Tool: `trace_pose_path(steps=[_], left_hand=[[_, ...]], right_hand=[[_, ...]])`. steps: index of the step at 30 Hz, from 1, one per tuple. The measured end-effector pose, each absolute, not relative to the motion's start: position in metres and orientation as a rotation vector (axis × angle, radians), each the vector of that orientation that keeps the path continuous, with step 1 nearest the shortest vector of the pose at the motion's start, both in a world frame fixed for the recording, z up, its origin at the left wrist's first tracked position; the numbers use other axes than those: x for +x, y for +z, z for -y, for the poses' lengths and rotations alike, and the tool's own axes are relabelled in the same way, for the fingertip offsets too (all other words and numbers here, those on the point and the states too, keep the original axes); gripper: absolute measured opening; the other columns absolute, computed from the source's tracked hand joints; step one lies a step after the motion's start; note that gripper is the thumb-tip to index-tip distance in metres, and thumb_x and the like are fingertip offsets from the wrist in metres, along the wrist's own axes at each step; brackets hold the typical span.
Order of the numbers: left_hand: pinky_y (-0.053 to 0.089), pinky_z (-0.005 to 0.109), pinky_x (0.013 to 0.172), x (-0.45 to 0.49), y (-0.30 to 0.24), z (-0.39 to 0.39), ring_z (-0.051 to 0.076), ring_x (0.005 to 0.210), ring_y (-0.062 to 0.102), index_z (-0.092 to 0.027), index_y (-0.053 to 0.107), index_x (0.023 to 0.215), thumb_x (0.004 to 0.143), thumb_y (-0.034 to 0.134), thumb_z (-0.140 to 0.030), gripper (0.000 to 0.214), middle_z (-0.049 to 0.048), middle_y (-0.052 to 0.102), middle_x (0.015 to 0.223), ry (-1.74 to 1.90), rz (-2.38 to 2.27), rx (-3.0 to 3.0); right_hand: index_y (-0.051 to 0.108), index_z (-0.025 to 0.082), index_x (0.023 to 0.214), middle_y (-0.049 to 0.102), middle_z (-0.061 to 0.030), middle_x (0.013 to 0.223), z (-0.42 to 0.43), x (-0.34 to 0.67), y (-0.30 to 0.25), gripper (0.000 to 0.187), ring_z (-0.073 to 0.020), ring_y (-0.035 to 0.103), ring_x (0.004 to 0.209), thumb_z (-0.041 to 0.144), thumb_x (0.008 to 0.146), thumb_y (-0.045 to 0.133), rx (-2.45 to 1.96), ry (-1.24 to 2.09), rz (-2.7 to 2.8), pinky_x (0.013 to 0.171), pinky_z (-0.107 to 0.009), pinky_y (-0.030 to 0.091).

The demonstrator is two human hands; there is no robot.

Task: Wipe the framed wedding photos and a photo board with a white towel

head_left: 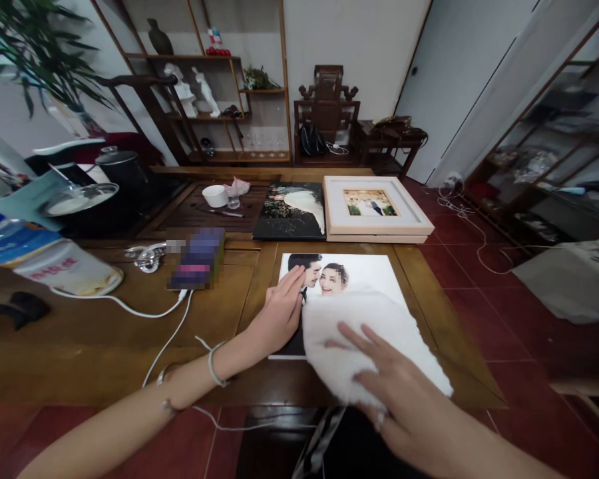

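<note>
A photo panel (374,269) showing a couple lies flat near the front of the wooden table. My left hand (284,306) rests on its left part, fingers stretched out and holding nothing. A white cloth (394,319) with a ragged edge covers much of the panel's right and lower part. Over the cloth is my right hand (384,372), its fingers spread and pressing on it, with the thumb side slightly blurred. Part of the picture is hidden under the cloth and my hands.
Behind the panel lie a dark photo board (294,223) and a stack of pale framed pictures (404,213). To the left are a phone (197,259) with a white cable, a large plastic bottle (64,259), a small white cup (215,195) and a dark pot (122,174).
</note>
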State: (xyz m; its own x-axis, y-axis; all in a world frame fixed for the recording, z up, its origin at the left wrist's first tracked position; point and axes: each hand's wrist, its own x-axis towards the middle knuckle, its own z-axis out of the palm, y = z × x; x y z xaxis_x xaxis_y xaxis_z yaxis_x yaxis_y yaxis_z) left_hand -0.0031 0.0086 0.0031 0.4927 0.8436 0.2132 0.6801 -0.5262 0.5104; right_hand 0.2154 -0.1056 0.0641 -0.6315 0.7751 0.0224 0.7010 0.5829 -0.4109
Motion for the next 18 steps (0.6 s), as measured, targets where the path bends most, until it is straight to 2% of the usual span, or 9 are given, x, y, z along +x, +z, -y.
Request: trace_pose_path(steps=[4, 6, 8, 10, 12, 16, 18], left_hand=[[0.032, 0.050, 0.109, -0.003, 0.003, -0.008, 0.026, 0.141, 0.029, -0.012, 0.033, 0.143, 0.096, 0.028, -0.017, 0.047, 0.0171, 0.035, 0.149, 0.657, -1.260, 2.385], [0.032, 0.050, 0.109, -0.003, 0.002, -0.009, 0.026, 0.141, 0.028, -0.013, 0.032, 0.144, 0.096, 0.028, -0.017, 0.048, 0.0167, 0.034, 0.150, 0.664, -1.246, 2.388], [0.033, 0.050, 0.109, -0.003, 0.002, -0.009, 0.026, 0.141, 0.028, -0.013, 0.032, 0.144, 0.096, 0.027, -0.017, 0.048, 0.0168, 0.034, 0.150, 0.657, -1.241, 2.389], [0.033, 0.051, 0.109, -0.003, 0.002, -0.010, 0.025, 0.141, 0.027, -0.012, 0.032, 0.144, 0.096, 0.027, -0.017, 0.048, 0.0168, 0.034, 0.150, 0.652, -1.242, 2.386], [0.033, 0.051, 0.109, -0.003, 0.001, -0.010, 0.025, 0.141, 0.028, -0.013, 0.032, 0.144, 0.096, 0.027, -0.017, 0.048, 0.0165, 0.035, 0.150, 0.665, -1.239, 2.383], [0.033, 0.050, 0.109, -0.003, 0.000, -0.010, 0.026, 0.140, 0.030, -0.014, 0.032, 0.144, 0.096, 0.029, -0.017, 0.047, 0.0167, 0.035, 0.149, 0.701, -1.234, 2.373], [0.033, 0.051, 0.109, -0.003, 0.001, -0.009, 0.026, 0.140, 0.029, -0.013, 0.033, 0.143, 0.097, 0.028, -0.018, 0.047, 0.0172, 0.035, 0.149, 0.699, -1.242, 2.370]], right_hand=[[0.064, 0.018, 0.102, 0.052, -0.0139, 0.138, 0.051, 0.221, 0.072, 0.026, -0.0299, 0.038, 0.134, 0.014, 0.086, 0.044, -1.378, 0.442, 2.513, 0.103, -0.050, 0.040], [0.064, 0.020, 0.096, 0.063, -0.0109, 0.124, 0.021, 0.218, 0.076, 0.024, -0.0295, 0.050, 0.123, 0.018, 0.092, 0.040, -1.368, 0.456, 2.502, 0.098, -0.048, 0.043], [0.062, 0.021, 0.086, 0.069, -0.0067, 0.104, -0.004, 0.213, 0.081, 0.025, -0.0271, 0.061, 0.104, 0.023, 0.095, 0.038, -1.368, 0.479, 2.486, 0.089, -0.044, 0.046], [0.060, 0.021, 0.082, 0.070, -0.0046, 0.089, -0.023, 0.209, 0.085, 0.025, -0.0244, 0.063, 0.085, 0.027, 0.096, 0.040, -1.395, 0.481, 2.471, 0.080, -0.039, 0.047], [0.060, 0.021, 0.081, 0.069, -0.0043, 0.081, -0.035, 0.206, 0.087, 0.026, -0.0229, 0.062, 0.077, 0.029, 0.096, 0.040, -1.406, 0.477, 2.468, 0.073, -0.035, 0.047], [0.062, 0.020, 0.083, 0.069, -0.0054, 0.080, -0.038, 0.204, 0.086, 0.025, -0.0233, 0.063, 0.077, 0.025, 0.095, 0.041, -1.427, 0.456, 2.470, 0.073, -0.036, 0.047], [0.064, 0.019, 0.087, 0.071, -0.0077, 0.090, -0.024, 0.203, 0.083, 0.023, -0.0265, 0.063, 0.093, 0.020, 0.093, 0.042, -1.418, 0.418, 2.480, 0.085, -0.041, 0.047]])
